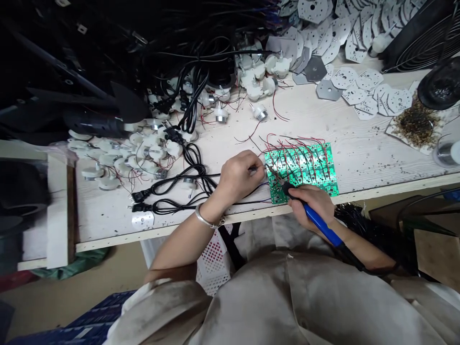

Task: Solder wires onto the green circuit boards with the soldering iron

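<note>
My right hand is wrapped round a blue-handled soldering iron. The iron's tip reaches down to the left part of a green circuit board panel, where several red and black wires stand out from the board. Just left of the panel, my left hand pinches the end of a black power cord close to the board's edge. Its fingertips partly hide the cord's end. Whether the iron's tip touches the wire I cannot tell.
Black cords with plugs lie left of my left hand. White motors with thin wires pile up at the left and back. Grey-white plates lie at the back right, near a dirty pad and a solder spool. The bench's front edge runs before me.
</note>
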Available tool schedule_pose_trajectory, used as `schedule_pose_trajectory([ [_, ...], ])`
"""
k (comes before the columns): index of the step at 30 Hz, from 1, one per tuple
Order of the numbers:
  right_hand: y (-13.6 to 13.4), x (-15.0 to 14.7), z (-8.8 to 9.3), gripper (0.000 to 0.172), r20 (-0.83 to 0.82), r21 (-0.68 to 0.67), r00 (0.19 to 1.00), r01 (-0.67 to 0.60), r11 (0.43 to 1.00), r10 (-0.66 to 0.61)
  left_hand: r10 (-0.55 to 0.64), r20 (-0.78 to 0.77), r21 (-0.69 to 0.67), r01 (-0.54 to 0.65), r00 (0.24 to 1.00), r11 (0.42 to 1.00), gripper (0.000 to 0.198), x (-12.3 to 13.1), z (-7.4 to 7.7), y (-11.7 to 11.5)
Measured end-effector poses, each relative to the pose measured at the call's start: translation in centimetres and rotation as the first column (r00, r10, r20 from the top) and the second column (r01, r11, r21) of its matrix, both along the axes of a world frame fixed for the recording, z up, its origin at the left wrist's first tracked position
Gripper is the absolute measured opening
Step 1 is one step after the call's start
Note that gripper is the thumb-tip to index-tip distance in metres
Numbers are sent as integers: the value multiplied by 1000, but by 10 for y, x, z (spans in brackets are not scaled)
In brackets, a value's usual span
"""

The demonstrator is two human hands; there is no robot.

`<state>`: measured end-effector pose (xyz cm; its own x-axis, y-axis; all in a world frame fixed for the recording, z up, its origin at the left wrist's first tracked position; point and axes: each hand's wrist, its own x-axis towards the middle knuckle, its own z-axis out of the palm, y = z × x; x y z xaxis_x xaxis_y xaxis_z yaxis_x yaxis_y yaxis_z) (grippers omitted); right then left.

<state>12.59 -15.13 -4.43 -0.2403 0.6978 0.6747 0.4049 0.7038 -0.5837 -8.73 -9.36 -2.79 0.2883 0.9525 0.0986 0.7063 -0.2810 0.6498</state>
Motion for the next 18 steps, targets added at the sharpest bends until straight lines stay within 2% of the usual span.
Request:
schedule_pose_trajectory([
  [6,0,0,-1,27,9,30,1000,-9,1000,9,0,14,-6,0,1000,1000,13,0,0,0],
  [10,-2,0,0,28,13,7,999,33,999,-33,3,15,-6,-3,1000,1000,13,0,0,0],
  [18,-6,0,-7,29,-103,-13,991,81,997,-82,5,0,-10,-5,1000,1000,13,0,0,1],
])
